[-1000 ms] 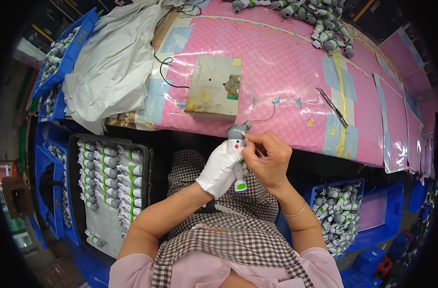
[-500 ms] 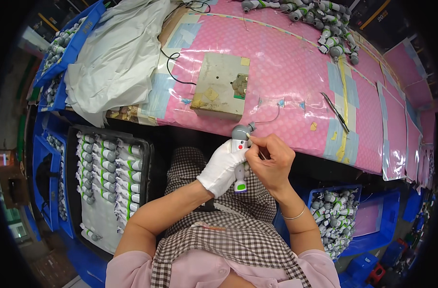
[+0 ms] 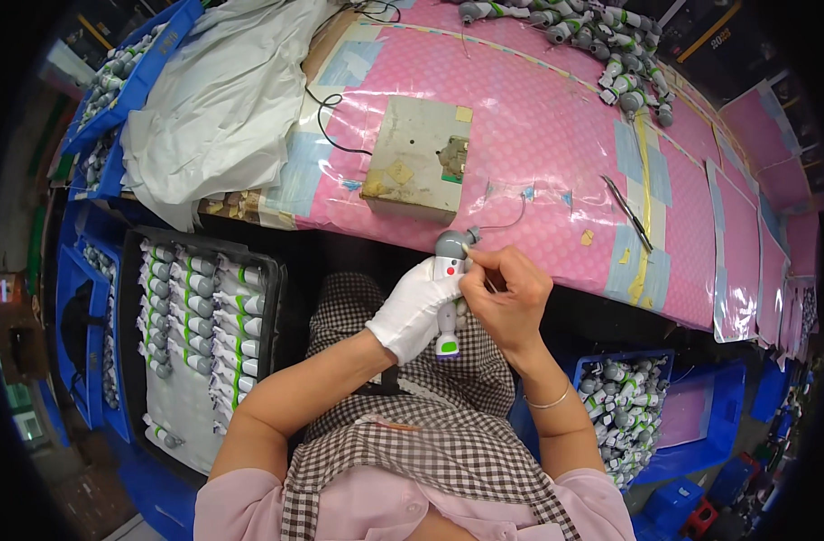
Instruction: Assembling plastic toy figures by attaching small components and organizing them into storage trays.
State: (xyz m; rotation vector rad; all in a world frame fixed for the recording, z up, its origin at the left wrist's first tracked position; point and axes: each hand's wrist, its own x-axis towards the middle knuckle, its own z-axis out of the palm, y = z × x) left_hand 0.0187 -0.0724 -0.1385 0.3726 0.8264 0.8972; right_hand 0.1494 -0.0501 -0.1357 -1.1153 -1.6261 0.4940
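My left hand (image 3: 414, 311), in a white glove, is wrapped round a small white toy figure (image 3: 450, 245) with a rounded grey head, red and dark dots on its chest and a green and purple foot. It is held upright over my lap, by the table's near edge. My bare right hand (image 3: 509, 293) is closed in a pinch against the figure's right side, just below its head. What its fingertips hold is too small to make out. Beside the head is a grey knob (image 3: 472, 234) on a thin wire (image 3: 513, 222) that curves up onto the pink tabletop.
On the pink-covered table (image 3: 538, 117) stand a grey metal box (image 3: 416, 158) and a pen-like tool (image 3: 628, 214). Many similar figures (image 3: 624, 77) are piled at the far right. A black tray (image 3: 272, 316) of figures is at left; a blue bin (image 3: 669, 361) of figures is at right.
Both hands stay at the toy figure with the same grip. The view has shifted slightly; my right fingertips sit marginally higher by the head.
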